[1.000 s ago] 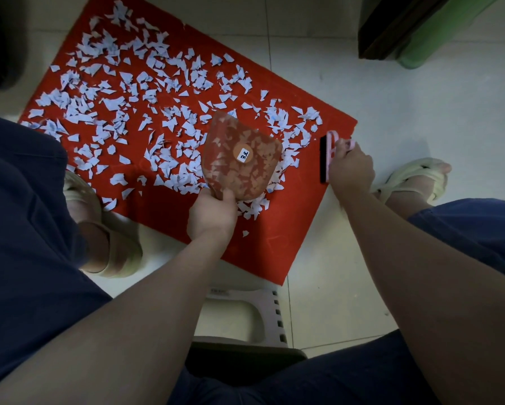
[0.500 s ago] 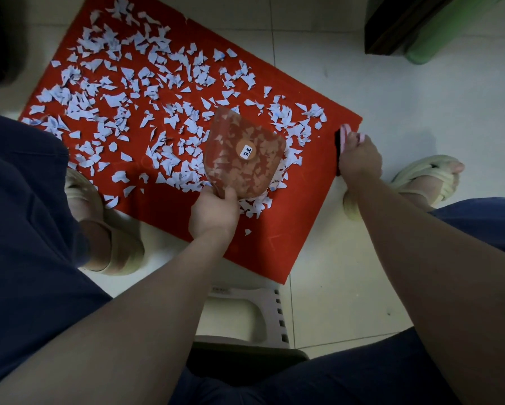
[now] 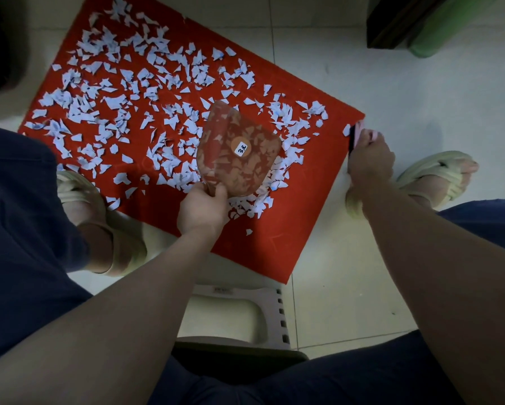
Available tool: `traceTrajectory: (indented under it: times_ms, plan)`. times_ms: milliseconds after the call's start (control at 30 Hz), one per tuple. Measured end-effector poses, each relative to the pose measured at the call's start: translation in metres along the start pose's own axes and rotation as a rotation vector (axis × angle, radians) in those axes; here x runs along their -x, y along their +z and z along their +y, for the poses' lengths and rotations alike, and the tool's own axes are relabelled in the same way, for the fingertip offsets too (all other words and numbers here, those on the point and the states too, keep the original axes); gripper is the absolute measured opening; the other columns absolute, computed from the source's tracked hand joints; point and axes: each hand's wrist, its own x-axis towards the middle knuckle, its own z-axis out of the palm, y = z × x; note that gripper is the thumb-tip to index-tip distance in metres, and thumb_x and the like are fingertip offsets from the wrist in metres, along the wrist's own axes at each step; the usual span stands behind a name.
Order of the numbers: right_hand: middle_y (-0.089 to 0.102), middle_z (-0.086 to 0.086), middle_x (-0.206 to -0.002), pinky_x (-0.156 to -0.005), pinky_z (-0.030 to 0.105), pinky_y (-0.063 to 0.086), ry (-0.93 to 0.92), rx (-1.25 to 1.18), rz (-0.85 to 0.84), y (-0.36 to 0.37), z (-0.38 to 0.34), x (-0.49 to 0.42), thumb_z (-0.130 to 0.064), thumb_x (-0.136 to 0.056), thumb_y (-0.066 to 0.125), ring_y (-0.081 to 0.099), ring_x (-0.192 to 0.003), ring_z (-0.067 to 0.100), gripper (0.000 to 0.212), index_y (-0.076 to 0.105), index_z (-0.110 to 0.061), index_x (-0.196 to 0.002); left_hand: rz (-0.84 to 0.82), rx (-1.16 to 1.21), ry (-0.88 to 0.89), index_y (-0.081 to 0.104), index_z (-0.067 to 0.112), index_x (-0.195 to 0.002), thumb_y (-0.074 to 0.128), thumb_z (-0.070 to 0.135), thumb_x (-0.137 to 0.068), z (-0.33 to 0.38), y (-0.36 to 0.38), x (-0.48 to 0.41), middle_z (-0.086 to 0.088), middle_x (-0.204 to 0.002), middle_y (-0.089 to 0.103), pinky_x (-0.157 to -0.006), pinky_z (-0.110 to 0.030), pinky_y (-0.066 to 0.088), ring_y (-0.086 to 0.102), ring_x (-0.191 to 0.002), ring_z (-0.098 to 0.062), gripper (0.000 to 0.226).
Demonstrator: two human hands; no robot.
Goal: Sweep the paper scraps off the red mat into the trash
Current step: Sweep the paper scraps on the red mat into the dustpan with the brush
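While left fingers (image 3: 219, 190) grip the dustpan (image 3: 239, 159), right fingers (image 3: 365, 139), seemingly clutching a brush (image 3: 353, 139), retreated.

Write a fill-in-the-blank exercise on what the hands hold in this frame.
The pale paper scraps lie scattered over a rectangular mat coloured ___.
The left hand grips the clear plastic dustpan by its ___.
The right hand holds the small pink brush at the mat's ___ edge.
Missing words: red; handle; right.
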Motion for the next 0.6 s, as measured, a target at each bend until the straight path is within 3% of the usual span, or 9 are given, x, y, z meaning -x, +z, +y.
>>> traceTrajectory:
  times_ms: [100, 267, 367, 433, 533, 600]
  plan:
    - [0.066, 0.012, -0.110, -0.095, 0.043, 0.044, -0.137, -0.016, -0.052, 0.009, -0.005, 0.007, -0.052, -0.100, 0.027, 0.057, -0.108, 0.033, 0.049, 0.060, -0.018, -0.112, -0.002, -0.020, 0.027, 0.058, 0.020, -0.092, 0.048, 0.049, -0.095, 0.001, 0.001, 0.000, 0.001, -0.079, 0.063, -0.067, -0.030, 0.044, 0.063, -0.080, -0.025, 0.031]
    - [0.063, 0.017, -0.089, -0.074, 0.044, 0.052, -0.332, -0.012, -0.040, 0.019, -0.010, 0.022, -0.047, -0.099, 0.032, 0.061, -0.081, 0.034, 0.047, 0.066, -0.017, -0.111, 0.002, -0.049, 0.047, 0.059, 0.017, -0.096, 0.048, 0.049, -0.096, 0.004, 0.003, -0.001, 0.001, -0.076, 0.061, -0.062, -0.029, 0.040, 0.059, -0.072, -0.022, 0.033]
    - [0.061, 0.023, -0.099, -0.080, 0.045, 0.048, -0.237, 0.005, 0.071, 0.011, -0.014, 0.015, -0.042, -0.100, 0.031, 0.059, -0.092, 0.038, 0.050, 0.063, -0.005, -0.108, -0.001, -0.053, 0.043, 0.059, 0.018, -0.097, 0.049, 0.048, -0.096, 0.004, 0.004, -0.002, 0.002, -0.075, 0.060, -0.062, -0.029, 0.040, 0.058, -0.070, -0.021, 0.033]
    - [0.060, 0.021, -0.108, -0.087, 0.042, 0.042, -0.117, 0.074, 0.125, 0.002, -0.013, 0.005, -0.044, -0.101, 0.027, 0.055, -0.102, 0.037, 0.049, 0.059, -0.011, -0.117, -0.001, -0.057, 0.046, 0.058, 0.017, -0.097, 0.048, 0.048, -0.097, 0.005, 0.005, -0.002, 0.003, -0.074, 0.058, -0.064, -0.029, 0.040, 0.058, -0.071, -0.022, 0.032]
    - [0.061, 0.013, -0.121, -0.098, 0.041, 0.035, 0.049, 0.080, 0.018, -0.004, -0.007, -0.011, -0.047, -0.101, 0.024, 0.047, -0.118, 0.032, 0.046, 0.054, -0.021, -0.126, 0.002, -0.074, 0.060, 0.056, 0.019, -0.096, 0.049, 0.047, -0.098, 0.007, 0.006, -0.003, 0.007, -0.071, 0.054, -0.066, -0.029, 0.039, 0.053, -0.068, -0.019, 0.028]
    - [0.061, 0.011, -0.123, -0.098, 0.040, 0.036, 0.058, 0.019, -0.050, -0.001, -0.005, -0.014, -0.046, -0.101, 0.025, 0.050, -0.119, 0.031, 0.047, 0.055, -0.019, -0.126, 0.000, -0.075, 0.066, 0.057, 0.021, -0.097, 0.049, 0.046, -0.098, 0.008, 0.007, -0.003, 0.008, -0.071, 0.054, -0.065, -0.028, 0.039, 0.052, -0.065, -0.015, 0.026]
